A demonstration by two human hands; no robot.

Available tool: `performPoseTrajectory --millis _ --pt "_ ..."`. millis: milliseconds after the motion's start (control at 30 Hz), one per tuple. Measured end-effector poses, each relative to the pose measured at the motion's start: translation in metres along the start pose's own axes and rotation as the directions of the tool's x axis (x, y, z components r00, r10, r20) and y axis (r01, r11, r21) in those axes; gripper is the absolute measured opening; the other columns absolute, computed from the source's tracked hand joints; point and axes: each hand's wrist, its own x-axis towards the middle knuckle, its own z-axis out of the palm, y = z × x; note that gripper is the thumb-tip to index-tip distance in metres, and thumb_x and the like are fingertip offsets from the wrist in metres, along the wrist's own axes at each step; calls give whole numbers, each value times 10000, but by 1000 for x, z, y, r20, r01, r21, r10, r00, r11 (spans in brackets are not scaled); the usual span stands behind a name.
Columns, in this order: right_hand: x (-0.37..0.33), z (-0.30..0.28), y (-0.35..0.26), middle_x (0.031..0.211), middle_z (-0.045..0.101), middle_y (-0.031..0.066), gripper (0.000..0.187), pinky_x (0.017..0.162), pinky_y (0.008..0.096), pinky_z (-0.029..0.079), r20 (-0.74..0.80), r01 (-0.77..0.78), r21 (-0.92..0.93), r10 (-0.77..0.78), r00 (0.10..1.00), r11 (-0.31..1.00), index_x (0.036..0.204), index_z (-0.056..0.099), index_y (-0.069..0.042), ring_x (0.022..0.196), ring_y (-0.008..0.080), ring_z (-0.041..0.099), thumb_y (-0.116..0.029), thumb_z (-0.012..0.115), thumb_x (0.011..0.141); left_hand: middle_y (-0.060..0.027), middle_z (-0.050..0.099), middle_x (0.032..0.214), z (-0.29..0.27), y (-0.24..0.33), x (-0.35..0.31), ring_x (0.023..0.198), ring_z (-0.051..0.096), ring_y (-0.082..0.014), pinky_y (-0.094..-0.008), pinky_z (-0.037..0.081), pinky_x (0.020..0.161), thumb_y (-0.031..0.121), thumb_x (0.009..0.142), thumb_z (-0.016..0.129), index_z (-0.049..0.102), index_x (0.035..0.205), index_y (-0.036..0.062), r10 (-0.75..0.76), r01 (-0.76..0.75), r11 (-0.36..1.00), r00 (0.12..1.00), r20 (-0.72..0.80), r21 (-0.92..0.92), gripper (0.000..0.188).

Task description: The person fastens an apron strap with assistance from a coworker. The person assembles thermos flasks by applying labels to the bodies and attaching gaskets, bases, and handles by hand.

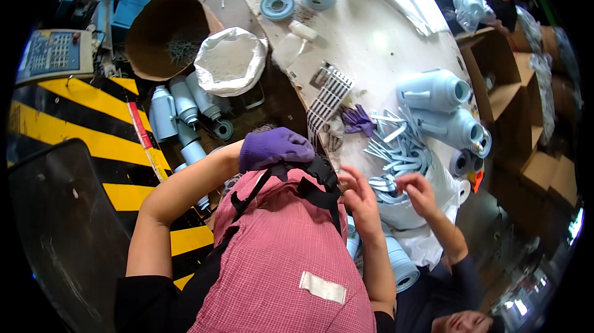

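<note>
Over pink apron [278, 259], right hand [359, 200] nearer, fingers spread and empty, just lower left of blue strips [399, 147] on bench [371, 42]; gloved left hand [275, 147] curled at strap [312, 189], grip unclear.

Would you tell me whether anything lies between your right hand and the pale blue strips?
Nothing visible does: the right hand is at the near edge of the strips; a co-worker's hand is beside it.
</note>
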Motion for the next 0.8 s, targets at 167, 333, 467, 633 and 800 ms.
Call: performPoseTrajectory --millis 167,333,467,633,800 --pt "-19 0 -21 1256 591 86 364 911 357 486 179 365 -564 -321 930 741 1102 670 -101 1202 217 522 -65 816 770 -23 598 868 -22 -38 26 564 562 -89 -232 506 548 195 969 596 656 1052 9 693 -752 528 650 311 396 212" --pt "-41 -26 -6 870 648 139 331 814 319 507 171 123 311 -183 968 942 1222 557 -38 796 193 639 -80 651 907 -33 433 704 -5 -2 6 671 534 -173 -302 482 652 58 744 662 432 809 94 -28 13 993 991 132 117 242" --pt "-32 -1 -6 1199 579 82 461 943 332 472 122 324 -551 -309 943 769 1295 579 -13 1110 181 564 -106 729 870 21 435 677 8 -6 5 595 519 -92 -246 453 530 51 834 544 509 855 97 -28 30 999 995 99 -15 62" --pt "-31 -19 32 1098 619 63 361 858 318 493 -36 313 -482 -376 926 818 1247 605 -13 992 175 609 -57 697 901 35 470 644 16 -10 14 523 485 -65 -228 443 500 273 962 553 601 934 63 129 -141 979 988 88 149 217" --pt "-51 -25 58 1024 668 77 244 738 291 541 -431 397 545 -159 888 738 1193 598 13 892 164 656 -157 513 1040 11 581 792 33 -9 23 662 549 -63 -244 467 590 392 1017 550 628 1058 20 -3 -107 875 974 225 472 382"
